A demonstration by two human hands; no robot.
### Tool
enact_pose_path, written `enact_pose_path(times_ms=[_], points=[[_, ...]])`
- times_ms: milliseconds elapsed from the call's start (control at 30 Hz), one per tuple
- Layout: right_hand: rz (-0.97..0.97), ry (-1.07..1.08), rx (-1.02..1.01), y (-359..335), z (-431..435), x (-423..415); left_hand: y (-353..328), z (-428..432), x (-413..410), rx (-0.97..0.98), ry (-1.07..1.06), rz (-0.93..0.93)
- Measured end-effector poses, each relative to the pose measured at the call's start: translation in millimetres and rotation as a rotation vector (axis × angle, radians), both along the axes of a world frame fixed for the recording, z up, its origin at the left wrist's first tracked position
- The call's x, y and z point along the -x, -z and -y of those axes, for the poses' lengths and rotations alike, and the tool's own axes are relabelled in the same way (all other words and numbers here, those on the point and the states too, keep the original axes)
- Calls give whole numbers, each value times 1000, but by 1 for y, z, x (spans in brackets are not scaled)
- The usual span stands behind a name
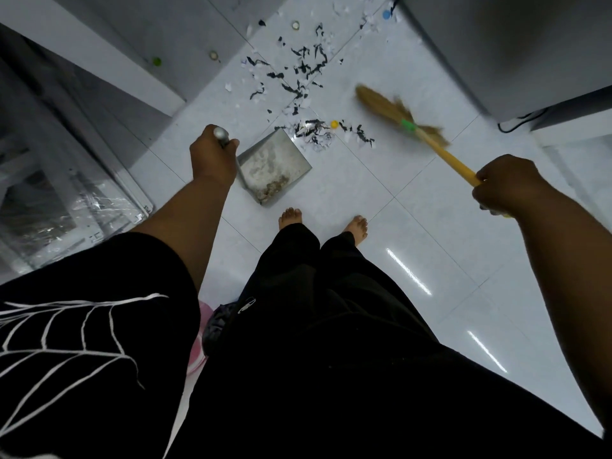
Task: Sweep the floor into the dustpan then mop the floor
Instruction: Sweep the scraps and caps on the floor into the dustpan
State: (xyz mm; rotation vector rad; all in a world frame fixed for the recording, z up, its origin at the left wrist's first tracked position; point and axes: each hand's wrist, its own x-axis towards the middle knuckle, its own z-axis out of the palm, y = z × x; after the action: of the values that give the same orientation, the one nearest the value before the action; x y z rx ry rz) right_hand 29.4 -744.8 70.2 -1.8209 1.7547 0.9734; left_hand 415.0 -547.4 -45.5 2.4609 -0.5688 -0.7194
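Grey-metal dustpan (275, 164) sits flat on the white tile floor (414, 226), open lip facing away from the person, just ahead of the bare feet (290, 216). L hand (212, 154) is a full fist round the pan's upright handle (221, 135). R hand (506, 185), well right of the pan, is fisted tight round the yellow broom stick (443, 154). Straw head (390, 106) is out beyond the lip to the right and blurred, prob mid-stroke. Can't tell if the bristles touch the floor.

Debris: small clump of black/white paper scraps (314, 132) touches the pan lip, yellow cap (334, 124) right beside it. Bulk of the scraps (298, 71) is spread further beyond the lip. Blue cap (386, 14) is far beyond, green cap (156, 61) beyond-left by the cabinet base. Pan holds only brownish dust in its back corner.

Est: early in the sweep phase, mop not started. Pink/grey thing behind the legs, can't ID.

Risks:
- stroke too fast → light scraps flutter past or over the pan sides, caps roll off under the cabinets
- lip not pressed flat → thin paper slides under it
- stroke aimed off-centre → clump gets pushed left of the pan
- pan shifts if the L grip slackens on impact
- bare toes near the pan's back edge, so watch the pull-back
- mopping before the scraps are cleared → wet paper sticks to the tile
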Motion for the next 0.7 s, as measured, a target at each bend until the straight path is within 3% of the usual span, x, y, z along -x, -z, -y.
enact_pose_path(times_ms=[233,500,700], points=[[104,246,-122,20,-34,-15,0,3,3,7,18,-28],[125,-14,-281,5,-78,-55,-3,11,1,-36,83,-74],[176,-174,-206,-37,-73,-22,-8,6,-4,-53,26,-85]])
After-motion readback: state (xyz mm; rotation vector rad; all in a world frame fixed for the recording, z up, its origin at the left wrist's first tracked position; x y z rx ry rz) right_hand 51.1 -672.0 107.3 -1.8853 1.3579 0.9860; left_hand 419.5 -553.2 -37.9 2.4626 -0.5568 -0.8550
